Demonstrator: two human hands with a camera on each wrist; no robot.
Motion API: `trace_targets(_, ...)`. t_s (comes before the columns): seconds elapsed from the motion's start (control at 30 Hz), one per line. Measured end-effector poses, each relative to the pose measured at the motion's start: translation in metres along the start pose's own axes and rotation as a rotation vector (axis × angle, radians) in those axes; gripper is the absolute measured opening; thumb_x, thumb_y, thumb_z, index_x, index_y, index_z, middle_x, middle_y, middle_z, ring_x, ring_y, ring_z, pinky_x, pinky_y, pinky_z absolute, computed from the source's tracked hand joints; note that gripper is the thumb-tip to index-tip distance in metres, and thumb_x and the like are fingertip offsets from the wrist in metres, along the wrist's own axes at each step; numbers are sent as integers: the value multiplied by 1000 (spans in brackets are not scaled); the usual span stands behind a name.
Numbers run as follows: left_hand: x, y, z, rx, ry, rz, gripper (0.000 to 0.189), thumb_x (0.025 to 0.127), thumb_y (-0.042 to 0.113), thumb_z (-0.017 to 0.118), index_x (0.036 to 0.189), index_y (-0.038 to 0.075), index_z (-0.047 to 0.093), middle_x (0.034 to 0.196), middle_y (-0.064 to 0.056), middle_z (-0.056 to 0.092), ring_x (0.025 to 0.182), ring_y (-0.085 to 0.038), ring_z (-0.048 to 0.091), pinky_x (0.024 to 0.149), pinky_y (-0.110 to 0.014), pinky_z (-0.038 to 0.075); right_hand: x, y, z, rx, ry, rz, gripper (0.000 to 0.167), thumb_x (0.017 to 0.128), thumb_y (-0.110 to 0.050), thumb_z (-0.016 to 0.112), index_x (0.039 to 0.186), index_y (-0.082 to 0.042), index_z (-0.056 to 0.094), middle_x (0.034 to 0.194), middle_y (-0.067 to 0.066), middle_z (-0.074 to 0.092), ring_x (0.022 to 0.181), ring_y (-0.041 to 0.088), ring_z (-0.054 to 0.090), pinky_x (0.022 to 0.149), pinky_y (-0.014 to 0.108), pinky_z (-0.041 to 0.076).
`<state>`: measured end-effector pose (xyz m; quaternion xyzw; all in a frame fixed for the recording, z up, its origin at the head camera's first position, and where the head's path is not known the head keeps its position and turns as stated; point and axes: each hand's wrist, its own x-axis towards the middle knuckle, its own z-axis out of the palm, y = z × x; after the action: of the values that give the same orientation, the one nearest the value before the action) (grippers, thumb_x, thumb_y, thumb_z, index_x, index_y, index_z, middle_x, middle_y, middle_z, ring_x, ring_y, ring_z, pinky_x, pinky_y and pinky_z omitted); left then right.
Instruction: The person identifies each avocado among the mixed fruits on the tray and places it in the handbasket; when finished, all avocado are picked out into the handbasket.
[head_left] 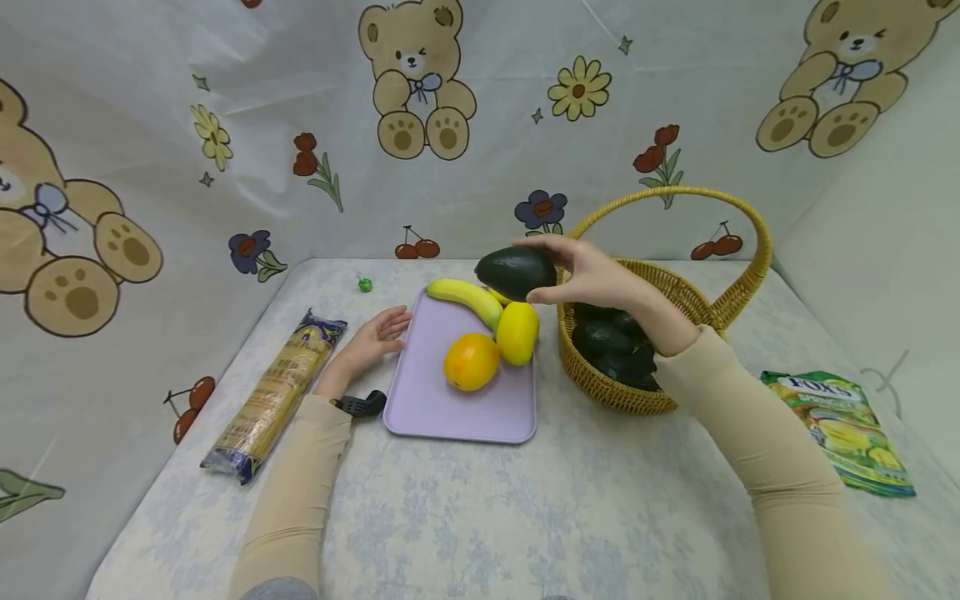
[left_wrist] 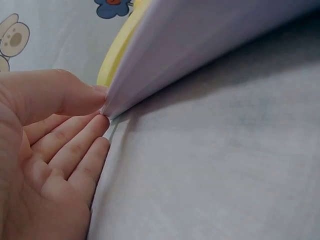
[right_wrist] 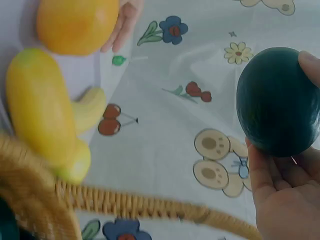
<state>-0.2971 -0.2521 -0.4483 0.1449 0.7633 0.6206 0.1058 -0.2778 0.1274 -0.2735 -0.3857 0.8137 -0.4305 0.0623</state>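
Note:
A dark green avocado (head_left: 517, 272) is held up by my right hand (head_left: 588, 273) between the basket and the tray, thumb on one side and fingers on the other. The right wrist view shows the same avocado (right_wrist: 278, 102) clear of everything else. My left hand (head_left: 372, 339) is at the left rim of a lilac tray (head_left: 457, 421), fingers fairly straight; thumb and fingertips meet the rim (left_wrist: 111, 106). On the tray lie a banana (head_left: 463, 294), an orange round fruit (head_left: 472, 362) and a long yellow fruit (head_left: 517, 333), with another yellow piece partly hidden behind the avocado.
Right of the tray stands a wicker basket (head_left: 592, 379) with a tall handle, holding several avocados (head_left: 602, 338). A pasta packet (head_left: 281, 392) lies left of my left hand. A green FOX'S bag (head_left: 840, 429) is at far right. A small green object (head_left: 364, 285) lies near the back edge.

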Motion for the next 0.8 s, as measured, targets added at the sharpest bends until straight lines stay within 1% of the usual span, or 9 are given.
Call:
trace_targets(0.1,0,0,0,-8,-7,6,70,88,-13,52,148,-2,19,149,-20,28,136,-32,28,110,-41,29,-18,-1,-14,-34,20,30,69,79,-16,77,139,-13,46,132,5,51,113,20,52,97,40,45)
trace_targets(0.23,0,-1,0,-14,-12,8,70,88,-12,52,149,-2,18,149,-21,28,136,-32,28,109,-41,30,-40,4,-31,-81,31,76,68,79,-14,77,140,-14,45,132,4,51,110,19,53,92,31,48)
trace_targets(0.37,-1,-2,-1,-21,-15,12,70,88,-13,52,148,-2,18,149,-21,28,136,-32,28,109,-40,30,-62,11,-46,-103,-6,121,69,80,-13,76,141,-15,43,134,3,48,111,18,52,90,21,46)
trace_targets(0.43,-1,-3,-1,-20,-18,17,70,88,-13,51,148,-2,18,149,-21,28,136,-32,28,110,-40,29,-73,16,-53,-113,-21,150,69,80,-14,76,141,-17,43,134,1,48,112,16,51,89,19,46)
trace_targets(0.53,-1,-3,-2,-22,-19,20,70,88,-13,51,149,-2,18,149,-21,27,137,-32,27,110,-40,28,-89,26,-63,-149,-25,206,69,81,-16,75,141,-19,42,134,0,47,110,14,51,87,19,47)
trace_targets(0.6,-1,-3,-2,-16,-19,21,70,88,-13,52,149,-1,18,149,-21,27,136,-32,27,110,-40,28,-99,36,-70,-169,-17,233,68,82,-16,74,141,-19,42,133,2,48,108,14,52,84,19,48)
trace_targets(0.7,0,-3,-2,-6,-19,23,70,88,-12,52,149,-2,18,149,-21,28,136,-32,28,110,-39,29,-112,53,-78,-213,0,263,67,83,-15,73,142,-16,42,132,4,48,104,13,52,81,19,47)
trace_targets(0.8,0,-4,-2,0,-24,32,70,88,-13,52,148,-3,18,149,-22,28,136,-33,28,109,-38,30,-124,69,-83,-217,2,276,65,83,-13,72,141,-12,42,130,6,48,102,13,52,81,19,46)
